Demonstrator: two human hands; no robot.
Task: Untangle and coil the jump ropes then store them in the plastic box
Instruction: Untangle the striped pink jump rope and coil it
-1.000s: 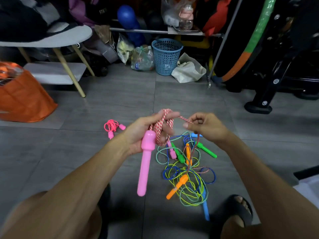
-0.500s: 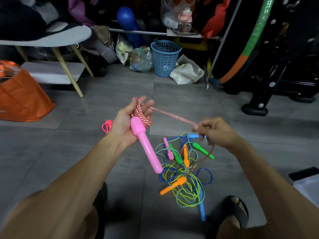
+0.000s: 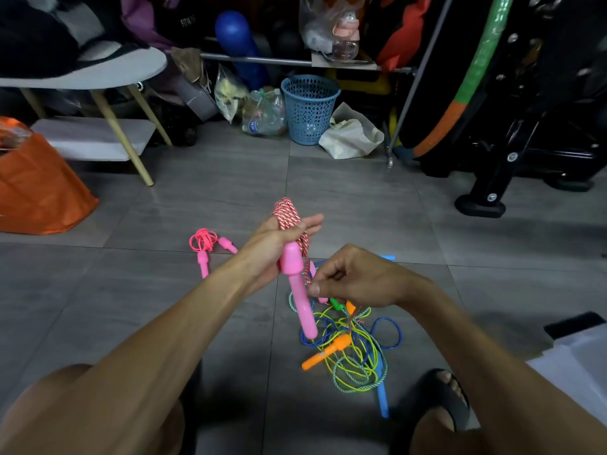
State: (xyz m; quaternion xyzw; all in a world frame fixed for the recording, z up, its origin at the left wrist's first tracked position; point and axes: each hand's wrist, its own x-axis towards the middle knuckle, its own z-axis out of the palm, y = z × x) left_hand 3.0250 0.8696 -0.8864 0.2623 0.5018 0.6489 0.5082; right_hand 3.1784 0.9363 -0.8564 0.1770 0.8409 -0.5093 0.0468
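You wind a red-and-white rope (image 3: pixel 289 215) over a grey tiled floor (image 3: pixel 345 198).

Your left hand (image 3: pixel 279 239) holds the coils and a pink handle (image 3: pixel 297 284), fingers stretched out, thumb over the loops; your right hand (image 3: pixel 354 279) pinches the rope just beside that handle; the tangled ropes (image 3: pixel 351 343) lie below; a coiled pink rope (image 3: pixel 207 244) lies to the left, well apart.

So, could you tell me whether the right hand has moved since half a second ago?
Yes. The right hand has swung in toward the left hand, and now pinches the red-and-white rope beside the pink handle, over the rope pile on the floor.
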